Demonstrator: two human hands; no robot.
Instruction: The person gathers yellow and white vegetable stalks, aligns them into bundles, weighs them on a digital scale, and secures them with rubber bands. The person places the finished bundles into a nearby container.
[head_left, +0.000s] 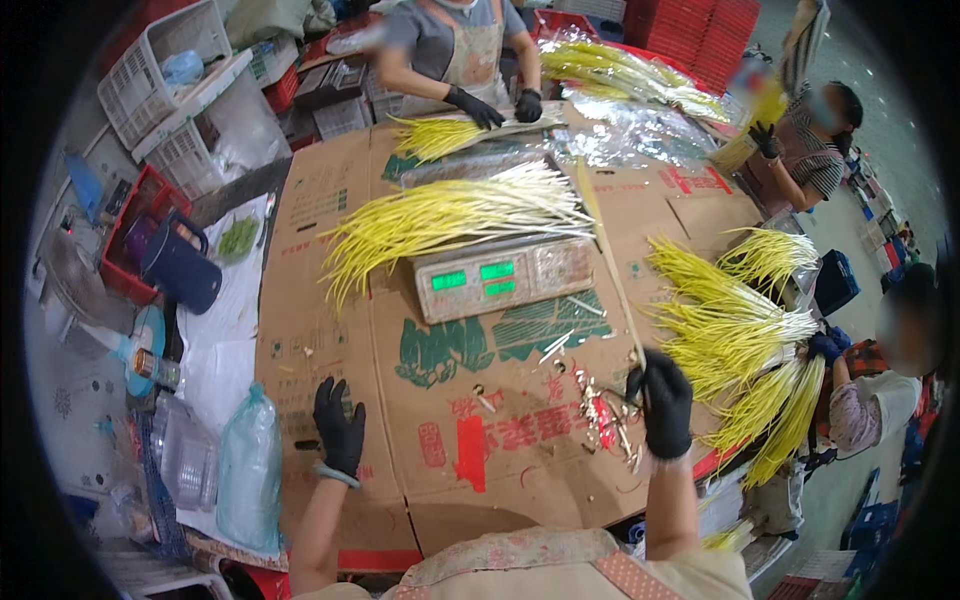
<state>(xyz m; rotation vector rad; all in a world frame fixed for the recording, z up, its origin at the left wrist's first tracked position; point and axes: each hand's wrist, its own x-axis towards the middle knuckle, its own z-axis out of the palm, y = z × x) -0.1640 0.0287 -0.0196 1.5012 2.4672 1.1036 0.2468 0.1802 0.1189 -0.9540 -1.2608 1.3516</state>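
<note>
My right hand (664, 405), in a black glove, grips the near end of a long, thin, pale strip (616, 281). The strip runs away from me past the right side of a digital scale (506, 279) with lit green displays. On the scale lies a large bundle of blanched yellow chives (457, 210), white ends to the right. My left hand (339, 424), also black-gloved, is over the cardboard (322, 247) at left, fingers apart and holding nothing. White stem scraps (611, 427) lie on the cardboard just left of my right hand.
Across the table, a person's gloved hands (499, 111) touch another chive bundle (439, 139). At right, a blue-gloved hand (829, 343) is at a chive pile (742, 330). A dark blue jug (182, 259) and a tied plastic bag (250, 472) stand left. Plastic film (630, 139) covers the far right.
</note>
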